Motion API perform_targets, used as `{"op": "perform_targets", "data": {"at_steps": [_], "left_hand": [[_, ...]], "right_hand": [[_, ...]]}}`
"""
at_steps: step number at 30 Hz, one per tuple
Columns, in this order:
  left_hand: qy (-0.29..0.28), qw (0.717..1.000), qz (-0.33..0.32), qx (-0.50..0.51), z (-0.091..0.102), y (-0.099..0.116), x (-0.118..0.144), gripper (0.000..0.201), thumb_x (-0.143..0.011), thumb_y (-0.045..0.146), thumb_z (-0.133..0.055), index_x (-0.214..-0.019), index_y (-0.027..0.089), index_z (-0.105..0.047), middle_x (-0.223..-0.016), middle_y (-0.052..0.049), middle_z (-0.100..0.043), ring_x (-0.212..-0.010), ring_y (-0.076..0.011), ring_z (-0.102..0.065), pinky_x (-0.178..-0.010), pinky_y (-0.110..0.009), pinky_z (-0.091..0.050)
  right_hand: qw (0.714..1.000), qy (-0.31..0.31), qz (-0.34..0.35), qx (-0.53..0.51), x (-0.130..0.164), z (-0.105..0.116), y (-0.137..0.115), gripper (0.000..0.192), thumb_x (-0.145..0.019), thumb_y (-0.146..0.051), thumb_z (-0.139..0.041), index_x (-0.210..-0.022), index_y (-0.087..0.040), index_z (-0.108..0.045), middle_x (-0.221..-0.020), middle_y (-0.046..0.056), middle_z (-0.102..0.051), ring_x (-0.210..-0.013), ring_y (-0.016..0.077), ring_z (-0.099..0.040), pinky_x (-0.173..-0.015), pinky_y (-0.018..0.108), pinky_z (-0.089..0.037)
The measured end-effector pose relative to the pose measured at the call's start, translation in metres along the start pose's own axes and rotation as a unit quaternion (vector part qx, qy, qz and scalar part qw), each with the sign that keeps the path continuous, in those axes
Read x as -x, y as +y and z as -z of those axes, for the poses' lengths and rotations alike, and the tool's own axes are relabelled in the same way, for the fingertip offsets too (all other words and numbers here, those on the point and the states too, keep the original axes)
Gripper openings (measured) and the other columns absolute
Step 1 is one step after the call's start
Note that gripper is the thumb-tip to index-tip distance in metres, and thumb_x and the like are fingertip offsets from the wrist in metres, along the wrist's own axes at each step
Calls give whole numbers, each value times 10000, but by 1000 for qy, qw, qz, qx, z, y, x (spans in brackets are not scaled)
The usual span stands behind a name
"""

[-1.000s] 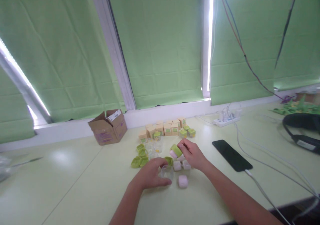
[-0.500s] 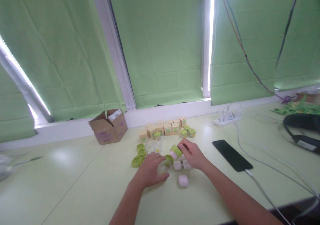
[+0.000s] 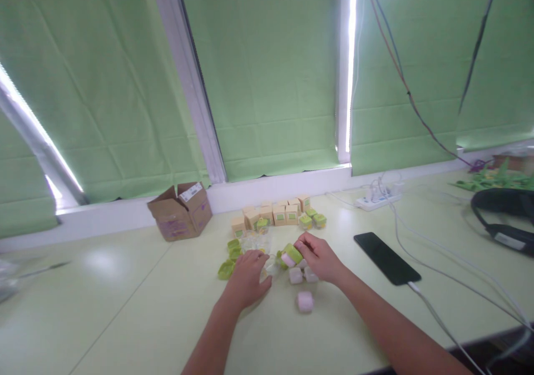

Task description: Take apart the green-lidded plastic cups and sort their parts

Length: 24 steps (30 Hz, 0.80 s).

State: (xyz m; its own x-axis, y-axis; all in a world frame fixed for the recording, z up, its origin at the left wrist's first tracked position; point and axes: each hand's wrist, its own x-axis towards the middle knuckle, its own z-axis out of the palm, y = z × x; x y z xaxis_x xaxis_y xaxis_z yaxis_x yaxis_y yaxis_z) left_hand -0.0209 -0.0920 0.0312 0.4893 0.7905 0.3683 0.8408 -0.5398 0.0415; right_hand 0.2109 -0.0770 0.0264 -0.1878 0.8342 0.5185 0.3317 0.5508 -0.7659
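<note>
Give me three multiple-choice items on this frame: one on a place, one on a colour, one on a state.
1. Where does the black phone lie?
A. on the table, right of the hands
B. inside the cardboard box
C. on the window sill

2. What colour is the cap on the small jar in the right hand?
A. red
B. green
C. black

3. How does the cardboard box stand?
A. taped shut
B. crushed flat
C. open, flaps up

Answers: 1 A, the phone rests flat on the table, plugged into a cable. 2 B, a green cap sits on a pale pink body. 3 C, its flaps stand apart.
</note>
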Motion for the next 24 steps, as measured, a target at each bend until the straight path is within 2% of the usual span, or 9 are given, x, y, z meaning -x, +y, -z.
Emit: {"op": "perform_targets", "data": {"at_steps": [6, 11, 14, 18, 21, 24], "left_hand": [[48, 996, -27, 67, 2, 7, -1, 529, -783, 210, -543, -1294, 219, -403, -1239, -98, -500, -1172, -263, -426, -1005, -457, -333], [40, 981, -65, 179, 4, 28, -2, 616, -792, 125, -512, -1355, 233, -287, -1326, -97, -429, -1223, -217, -401, -1025, -398, -362], [30, 972, -84, 219, 4, 37, -3, 616, -784, 79, -507, -1343, 252, -315, -1301, -79, -457, -1211, -197, -416, -1027, -379, -367], [20, 970, -98, 221, 5, 40, -5, 601, -796, 64, -494, -1336, 293, -364, -1286, -62, -474, -1187, -191, -443, -1005, -363, -389], [31, 970, -103, 216, 7, 39, -4, 551, -805, 115, -522, -1310, 306, -415, -1258, -62, -505, -1149, -199, -481, -965, -352, -423], [55, 967, -111, 225, 8, 40, -2, 526, -770, 169, -584, -1268, 282, -456, -1212, -65, -546, -1103, -207, -514, -942, -343, -434]], "right_hand": [[998, -30, -25, -40, 0, -5, 4, 264, -882, -394, -428, -746, -183, -509, -616, -41, -483, -584, 104, -453, -548, 203, -370], [989, -92, -45, -107, 1, -9, 2, 258, -874, -399, -451, -747, -183, -514, -605, -48, -482, -547, 93, -469, -528, 199, -398], [982, -111, -64, -140, 3, -10, -1, 260, -860, -416, -473, -756, -183, -525, -602, -49, -497, -506, 88, -485, -491, 197, -408], [969, -138, -109, -173, 4, -10, -2, 292, -864, -451, -453, -768, -185, -526, -552, -54, -508, -425, 84, -490, -399, 180, -376], [960, -160, -137, -186, 5, -11, -1, 316, -867, -470, -432, -792, -185, -544, -542, -47, -528, -402, 93, -499, -357, 178, -361], [962, -171, -133, -167, 5, -11, -1, 327, -875, -458, -419, -809, -182, -583, -545, -43, -534, -382, 88, -474, -349, 184, -355]]}}
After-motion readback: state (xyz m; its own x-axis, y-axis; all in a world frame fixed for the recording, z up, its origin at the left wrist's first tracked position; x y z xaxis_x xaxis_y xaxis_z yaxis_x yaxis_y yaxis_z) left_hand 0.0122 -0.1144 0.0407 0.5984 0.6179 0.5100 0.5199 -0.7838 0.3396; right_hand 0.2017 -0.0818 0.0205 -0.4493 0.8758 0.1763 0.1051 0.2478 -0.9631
